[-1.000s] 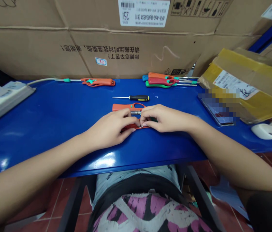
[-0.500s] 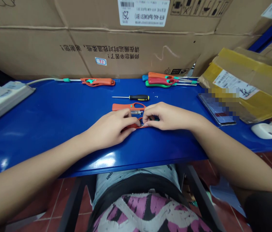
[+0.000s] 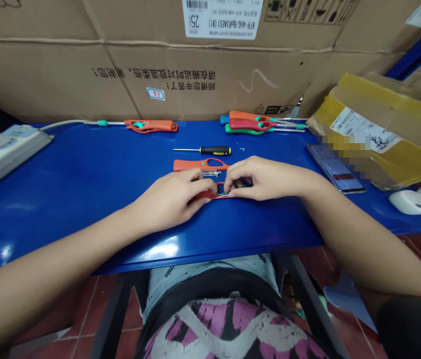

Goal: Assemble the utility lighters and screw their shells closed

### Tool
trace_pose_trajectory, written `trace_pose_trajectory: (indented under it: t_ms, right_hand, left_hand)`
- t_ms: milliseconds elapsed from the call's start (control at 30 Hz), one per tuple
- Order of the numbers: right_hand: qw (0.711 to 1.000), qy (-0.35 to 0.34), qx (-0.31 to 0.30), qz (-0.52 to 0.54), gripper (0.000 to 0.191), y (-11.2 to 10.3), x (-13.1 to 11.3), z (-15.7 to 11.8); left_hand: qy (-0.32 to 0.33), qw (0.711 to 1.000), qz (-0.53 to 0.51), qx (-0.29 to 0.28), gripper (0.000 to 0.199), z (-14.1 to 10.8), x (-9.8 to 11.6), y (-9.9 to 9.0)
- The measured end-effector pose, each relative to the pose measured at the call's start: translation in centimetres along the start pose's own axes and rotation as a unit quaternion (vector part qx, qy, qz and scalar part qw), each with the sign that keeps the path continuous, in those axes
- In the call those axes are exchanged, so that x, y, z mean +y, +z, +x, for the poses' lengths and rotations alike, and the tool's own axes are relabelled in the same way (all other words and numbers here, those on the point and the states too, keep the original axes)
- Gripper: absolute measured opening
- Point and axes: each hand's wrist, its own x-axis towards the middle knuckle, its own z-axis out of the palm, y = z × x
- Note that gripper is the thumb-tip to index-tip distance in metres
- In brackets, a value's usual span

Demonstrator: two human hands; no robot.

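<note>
An orange lighter shell half point(image 3: 220, 196) lies open on the blue table, with thin wires point(image 3: 222, 193) showing in it. My left hand point(image 3: 176, 199) is closed around its left part, fingers and thumb at its edges. My right hand point(image 3: 253, 179) pinches at the wires on the shell's right side; the fingertips partly hide what they grip. Just behind lies the other orange shell half point(image 3: 191, 165) with its finger loop. A clear fluid tank point(image 3: 210, 173) sits between the two halves, partly behind my left fingers.
A black-and-yellow screwdriver point(image 3: 214, 150) lies farther back. Several long lighters point(image 3: 249, 124) are stacked by the large carton point(image 3: 180, 65), another orange lighter point(image 3: 154, 126) to their left. A phone point(image 3: 335, 169) and taped box point(image 3: 393, 124) are right; a power strip point(image 3: 4, 149) is left.
My right hand has shifted slightly to the right along the shell, so more of the wires shows between my hands. My left hand has stayed in place.
</note>
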Motion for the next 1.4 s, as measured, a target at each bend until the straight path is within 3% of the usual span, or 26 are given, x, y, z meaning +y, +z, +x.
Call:
trace_pose_trajectory:
  t_ms: [367,600,967,1267,1400]
  right_hand:
    - [1.000,0.011,0.003,0.011,0.017,0.15,0.33,-0.08]
    - [1.000,-0.022,-0.007,0.000,0.021,-0.45,-0.09,-0.23]
    - [1.000,0.018,-0.002,0.022,0.018,-0.01,0.02,0.00]
    - [0.999,0.012,-0.015,0.042,0.018,0.07,-0.04,-0.07]
    - [0.999,0.024,-0.004,0.024,0.016,-0.63,-0.20,-0.39]
  left_hand:
    - [0.014,1.000,-0.015,-0.001,0.023,0.02,-0.18,-0.12]
    - [0.005,1.000,0.002,-0.003,0.024,0.11,-0.06,-0.03]
    - [0.027,0.999,0.017,0.004,0.024,0.04,-0.05,0.11]
    - [0.018,1.000,0.023,-0.002,0.021,0.03,0.13,-0.07]
    - [0.015,1.000,0.011,-0.003,0.021,0.06,0.12,-0.06]
